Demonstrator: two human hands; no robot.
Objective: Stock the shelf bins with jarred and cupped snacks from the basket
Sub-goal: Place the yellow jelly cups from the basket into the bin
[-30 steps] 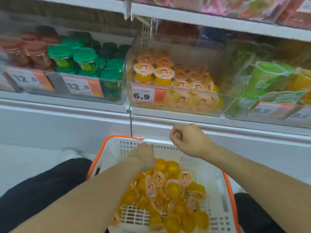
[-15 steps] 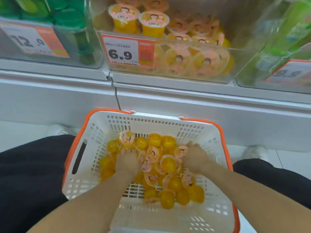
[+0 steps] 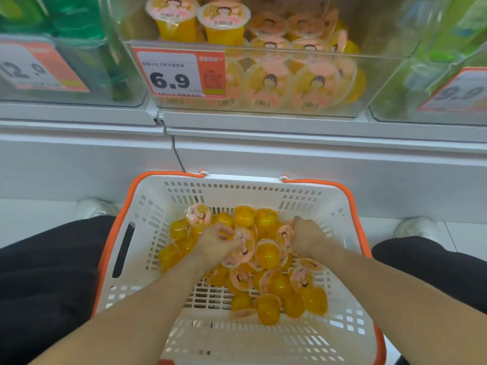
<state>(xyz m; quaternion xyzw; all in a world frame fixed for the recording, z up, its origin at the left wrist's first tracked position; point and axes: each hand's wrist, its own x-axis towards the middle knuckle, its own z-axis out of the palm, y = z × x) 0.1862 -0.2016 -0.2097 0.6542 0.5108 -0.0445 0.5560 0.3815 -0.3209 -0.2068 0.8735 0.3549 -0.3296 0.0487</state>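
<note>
A white basket with an orange rim (image 3: 303,191) sits between my knees, holding several yellow jelly cups (image 3: 268,255) with pink cartoon lids. My left hand (image 3: 214,243) is down among the cups, fingers curled around a pink-lidded cup (image 3: 243,241). My right hand (image 3: 307,237) closes on another cup (image 3: 284,237) at the pile's right side. Above, a clear shelf bin (image 3: 374,83) with a 6.9 price tag (image 3: 179,71) holds several of the same cups.
A bin of green-lidded jars (image 3: 79,19) with a 12.9 tag stands at upper left. A bin of green packages (image 3: 448,35) with a 9.9 tag is at upper right. A white shelf ledge (image 3: 316,154) runs above the basket. My white shoes (image 3: 95,208) rest on the floor.
The view dropped from the shelf to the basket. My right hand came down from the shelf edge into the basket; both hands now curl around cups in the pile.
</note>
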